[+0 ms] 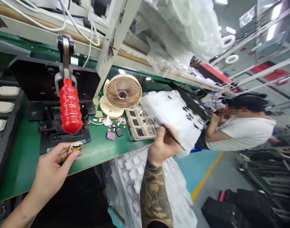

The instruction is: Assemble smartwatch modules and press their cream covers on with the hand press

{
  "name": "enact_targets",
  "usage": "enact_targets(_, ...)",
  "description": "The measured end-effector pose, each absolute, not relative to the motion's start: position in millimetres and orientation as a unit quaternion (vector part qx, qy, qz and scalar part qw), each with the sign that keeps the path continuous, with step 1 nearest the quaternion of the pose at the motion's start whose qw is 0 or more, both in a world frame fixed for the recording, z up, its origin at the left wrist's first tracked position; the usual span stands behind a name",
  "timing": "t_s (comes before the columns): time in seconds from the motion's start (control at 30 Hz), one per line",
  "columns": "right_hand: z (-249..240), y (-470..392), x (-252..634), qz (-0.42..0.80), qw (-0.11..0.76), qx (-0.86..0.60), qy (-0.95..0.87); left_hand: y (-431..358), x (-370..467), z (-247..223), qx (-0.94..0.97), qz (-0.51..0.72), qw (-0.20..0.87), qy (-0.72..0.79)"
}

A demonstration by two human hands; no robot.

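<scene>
A small open casing with a pale rim and a yellow interior (75, 148) is held in the left hand (53, 166), whose grip is closed on its edges between thumb and fingers. It is held in front of and to the left of the beige round desk fan (123, 95), above the green tabletop (97, 152). The right hand (162, 144), at the end of a tattooed forearm, has its grip closed on a thin dark stick-like tool (174, 136); it is raised in front of and to the right of the fan, the tool slanting down to the right.

To the left of the fan stands a black metal press (52, 110) with a ribbed red handle (70, 109). Farther left lies a dark foam tray (14, 126) bearing pale oblong casings (3, 107). Just in front of the fan are a purple rounded piece (111, 136) and a black rounded piece (119, 131), near each other. A clear-walled compartment box (138, 138) of small parts sits just right of the fan, and beyond it white sheeting (168, 106) carries small black pieces (189, 117). Well to the right of the fan is a person in a white shirt (247, 133).
</scene>
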State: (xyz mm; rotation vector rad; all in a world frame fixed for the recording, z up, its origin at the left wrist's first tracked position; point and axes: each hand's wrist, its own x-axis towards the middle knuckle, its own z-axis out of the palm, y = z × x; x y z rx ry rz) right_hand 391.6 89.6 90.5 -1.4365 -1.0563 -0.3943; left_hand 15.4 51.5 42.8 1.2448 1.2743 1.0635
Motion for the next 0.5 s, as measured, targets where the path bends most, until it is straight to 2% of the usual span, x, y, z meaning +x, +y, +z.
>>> enact_targets(0.07,75.3,79.2,357.0,-0.128,0.55,-0.563,-0.604,49.5,15.5,39.9,0.542,0.437,0.476,0.538)
enact_targets(0.17,62.4,75.8,314.5,-0.068,0.365,-0.427,-0.825,46.8,13.9,38.8,0.565,0.437,0.444,0.541)
enact_targets(0.23,59.6,82.0,297.2,-0.078,0.236,-0.379,-0.892,46.1,12.4,37.6,0.57,0.433,0.439,0.542)
enact_targets(0.3,59.1,89.3,290.0,-0.089,0.145,-0.376,-0.911,46.0,10.7,34.6,0.581,0.417,0.436,0.546)
enact_targets(0.37,60.9,93.6,294.6,-0.084,0.112,-0.38,-0.914,46.2,8.6,30.7,0.596,0.399,0.427,0.551)
enact_targets(0.5,81.5,95.1,346.2,-0.065,0.131,-0.473,-0.869,47.4,3.7,26.8,0.629,0.401,0.366,0.556)
